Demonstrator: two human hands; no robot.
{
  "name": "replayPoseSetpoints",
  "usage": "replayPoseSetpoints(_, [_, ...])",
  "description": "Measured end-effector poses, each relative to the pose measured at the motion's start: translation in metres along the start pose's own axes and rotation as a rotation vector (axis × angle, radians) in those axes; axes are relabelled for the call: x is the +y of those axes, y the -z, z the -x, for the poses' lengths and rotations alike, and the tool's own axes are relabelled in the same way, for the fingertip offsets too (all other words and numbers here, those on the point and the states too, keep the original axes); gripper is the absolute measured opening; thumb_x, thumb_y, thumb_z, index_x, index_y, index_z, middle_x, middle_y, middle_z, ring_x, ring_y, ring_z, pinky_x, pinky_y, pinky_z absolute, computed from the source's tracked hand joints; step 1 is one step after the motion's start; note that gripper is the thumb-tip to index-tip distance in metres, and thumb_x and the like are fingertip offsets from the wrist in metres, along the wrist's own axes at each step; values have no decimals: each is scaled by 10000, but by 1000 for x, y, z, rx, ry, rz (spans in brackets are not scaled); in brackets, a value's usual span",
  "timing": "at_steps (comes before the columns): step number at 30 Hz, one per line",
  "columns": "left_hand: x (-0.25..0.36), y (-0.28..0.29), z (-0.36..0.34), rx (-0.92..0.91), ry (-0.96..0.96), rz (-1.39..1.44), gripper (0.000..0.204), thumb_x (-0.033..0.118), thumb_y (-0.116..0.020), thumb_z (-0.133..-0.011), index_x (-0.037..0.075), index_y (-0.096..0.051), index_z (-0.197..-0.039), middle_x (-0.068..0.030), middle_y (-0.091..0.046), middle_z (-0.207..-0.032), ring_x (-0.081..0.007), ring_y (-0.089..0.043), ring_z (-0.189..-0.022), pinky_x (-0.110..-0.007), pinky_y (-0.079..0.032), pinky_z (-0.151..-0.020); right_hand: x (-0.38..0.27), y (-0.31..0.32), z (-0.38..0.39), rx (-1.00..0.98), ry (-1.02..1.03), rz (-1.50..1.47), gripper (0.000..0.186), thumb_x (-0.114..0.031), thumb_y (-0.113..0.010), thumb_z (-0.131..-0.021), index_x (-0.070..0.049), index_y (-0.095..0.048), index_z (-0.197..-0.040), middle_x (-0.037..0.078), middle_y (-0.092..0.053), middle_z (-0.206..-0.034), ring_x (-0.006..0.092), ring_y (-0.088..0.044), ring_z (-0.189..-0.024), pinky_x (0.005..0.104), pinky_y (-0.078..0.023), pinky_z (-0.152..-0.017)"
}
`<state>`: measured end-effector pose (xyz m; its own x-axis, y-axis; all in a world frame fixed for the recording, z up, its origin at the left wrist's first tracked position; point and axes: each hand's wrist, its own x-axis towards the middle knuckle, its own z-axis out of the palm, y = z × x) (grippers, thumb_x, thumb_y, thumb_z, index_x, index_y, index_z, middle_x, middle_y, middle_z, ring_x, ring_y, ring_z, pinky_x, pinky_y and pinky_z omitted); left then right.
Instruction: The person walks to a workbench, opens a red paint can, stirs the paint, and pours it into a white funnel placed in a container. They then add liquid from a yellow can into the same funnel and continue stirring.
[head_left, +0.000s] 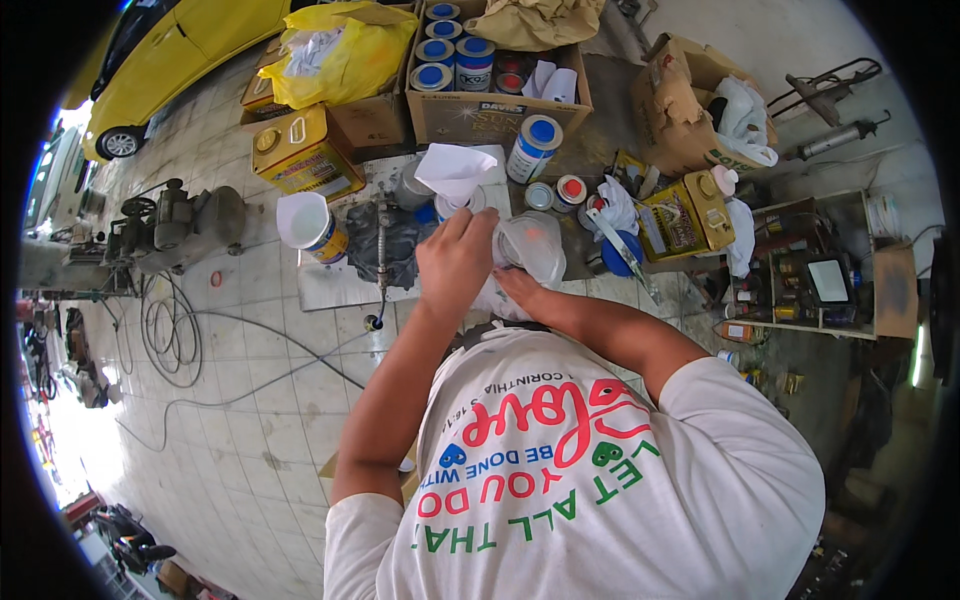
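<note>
A printed white shirt [580,470] is seen nearest. The left hand [455,255] is curled beside folded white paper [456,172] above a container [476,201]; what is pinched cannot be told. The right hand [517,287], grip unclear, is placed beside a translucent bag [537,246].

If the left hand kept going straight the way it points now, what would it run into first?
Most likely the white paper just beyond the left hand. Depth is unclear from this single view, so the hand might pass above or below it.
</note>
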<state>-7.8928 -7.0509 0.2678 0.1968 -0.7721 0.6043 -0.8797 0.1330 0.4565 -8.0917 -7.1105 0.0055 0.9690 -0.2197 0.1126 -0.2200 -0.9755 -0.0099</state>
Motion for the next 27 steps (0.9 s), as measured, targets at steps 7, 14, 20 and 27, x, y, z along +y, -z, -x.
replayPoseSetpoints(7, [-3,-2,-2,196,-66,87,264,-6,-725,-760,141,-729,-979,-5,-538,-719,-193,-621,-628,-349,-493,-527,15,8,-11,-186,-169,-399,528,-82,-659,-830,-10,-520,-1334,210,-634,-1241,361,-682,-1013,461,-556,-849])
replayPoseSetpoints(14, [-5,-3,-3,17,-91,225,333,-13,-711,-702,140,-763,-992,-18,-584,-878,-199,-665,-730,-339,-546,-592,8,66,-15,-316,-308,-421,447,-117,-639,-856,-30,-588,-1292,224,-637,-1210,417,-706,-959,511,-582,-861])
replayPoseSetpoints(20, [-26,19,20,-48,41,205,260,-75,-676,-704,120,-772,-846,-38,-607,-973,-200,-678,-732,-356,-555,-621,-1,152,-43,-309,-192,-699,372,-190,-687,-856,-193,-680,-1228,232,-571,-1313,430,-660,-1135,496,-537,-998])
replayPoseSetpoints(27, [-31,41,36,-54,209,389,230,-132,-647,-793,55,-765,-858,-65,-583,-976,-205,-647,-685,-334,-519,-619,3,150,-32,-281,-220,-738,568,-67,-652,-811,-155,-580,-1367,222,-545,-1353,433,-597,-1194,485,-497,-1025])
